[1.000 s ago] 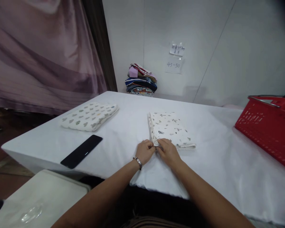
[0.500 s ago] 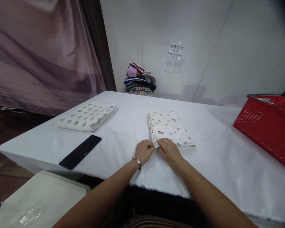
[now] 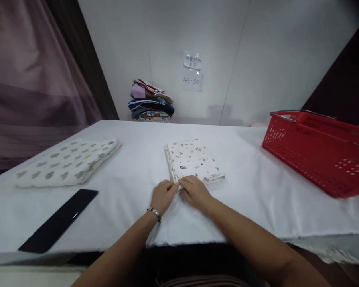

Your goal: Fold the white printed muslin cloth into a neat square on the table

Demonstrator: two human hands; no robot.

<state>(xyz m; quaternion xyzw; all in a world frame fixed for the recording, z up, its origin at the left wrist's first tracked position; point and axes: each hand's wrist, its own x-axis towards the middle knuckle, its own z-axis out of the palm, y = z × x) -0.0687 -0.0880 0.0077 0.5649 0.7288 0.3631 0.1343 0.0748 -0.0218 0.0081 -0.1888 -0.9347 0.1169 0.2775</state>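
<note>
A folded white cloth point(image 3: 194, 159) with small printed figures lies on the white-covered table point(image 3: 131, 171) in front of me. Both hands meet at its near left corner. My left hand point(image 3: 164, 194), with a bracelet at the wrist, has its fingers closed on the corner's edge. My right hand point(image 3: 195, 191) pinches the same corner from the right, thumb beneath and fingers on top. The layers between the fingertips are mostly hidden. Farther left lies another folded cloth point(image 3: 68, 161) with a grey and green cloud-like print, touched by neither hand.
A flat black object point(image 3: 60, 221) lies near the table's front left edge. On the right stands a red plastic basket point(image 3: 305, 151) with metal handles. Folded fabrics point(image 3: 152, 101) are piled at the back by the wall, under paper signs point(image 3: 192, 77). A pink curtain point(image 3: 26, 79) hangs at left.
My view has turned to the right, so things appear farther left and more of the basket shows. Both hands stay at the cloth's corner, the left fingertips now closer to the right ones.
</note>
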